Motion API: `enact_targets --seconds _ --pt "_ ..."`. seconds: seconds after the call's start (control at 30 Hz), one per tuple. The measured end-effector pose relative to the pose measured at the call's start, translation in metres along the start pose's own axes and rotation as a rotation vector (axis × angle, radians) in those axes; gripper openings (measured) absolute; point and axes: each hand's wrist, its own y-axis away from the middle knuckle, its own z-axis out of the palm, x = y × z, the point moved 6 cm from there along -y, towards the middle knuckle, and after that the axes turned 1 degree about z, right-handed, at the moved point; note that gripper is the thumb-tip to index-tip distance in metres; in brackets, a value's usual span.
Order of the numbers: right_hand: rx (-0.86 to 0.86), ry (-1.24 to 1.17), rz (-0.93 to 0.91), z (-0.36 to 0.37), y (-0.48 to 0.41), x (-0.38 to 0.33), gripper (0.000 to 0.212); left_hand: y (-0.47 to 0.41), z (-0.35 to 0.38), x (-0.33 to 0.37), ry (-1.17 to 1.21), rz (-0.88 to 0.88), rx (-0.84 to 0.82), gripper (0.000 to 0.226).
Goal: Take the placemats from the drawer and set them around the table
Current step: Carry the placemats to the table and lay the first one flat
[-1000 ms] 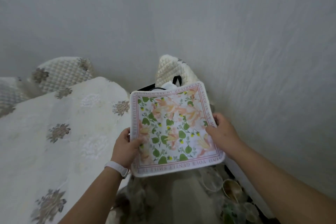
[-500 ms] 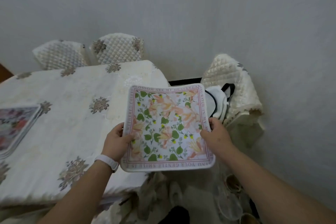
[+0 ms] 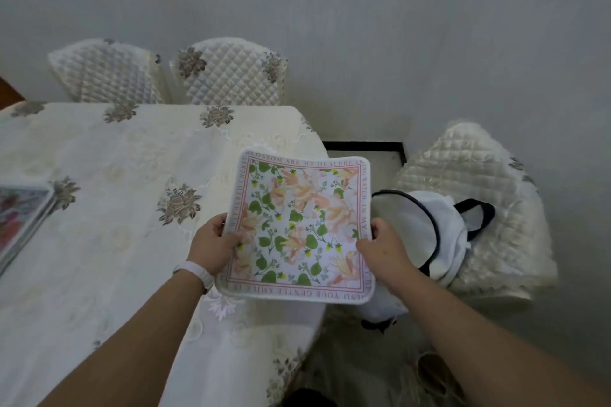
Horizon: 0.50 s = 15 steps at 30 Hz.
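Observation:
I hold a square floral placemat [image 3: 299,225] with a pink lettered border flat in the air over the right end of the table [image 3: 109,208]. My left hand [image 3: 213,244] grips its left edge, thumb on top. Gripping the right edge the same way is my right hand [image 3: 382,249]. Another placemat [image 3: 20,211], with a red floral print, lies on the table at the far left edge of the view. The table wears a cream embroidered cloth.
Two quilted chair backs [image 3: 228,71] stand behind the table against the grey wall. A third quilted chair [image 3: 479,208] at the right carries a white bag with black straps [image 3: 433,231]. Glassware shows dimly on the floor at lower right.
The view has swung left from the wall corner to the table. The placemat, held in both hands, now hangs over the table's right end; the other placemat has come into view.

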Motion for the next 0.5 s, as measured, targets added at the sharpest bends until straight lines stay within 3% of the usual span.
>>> enact_targets --seconds 0.5 --pt "-0.145 0.080 0.068 0.034 -0.110 0.010 0.019 -0.069 0.010 -0.013 -0.156 -0.170 0.104 0.024"
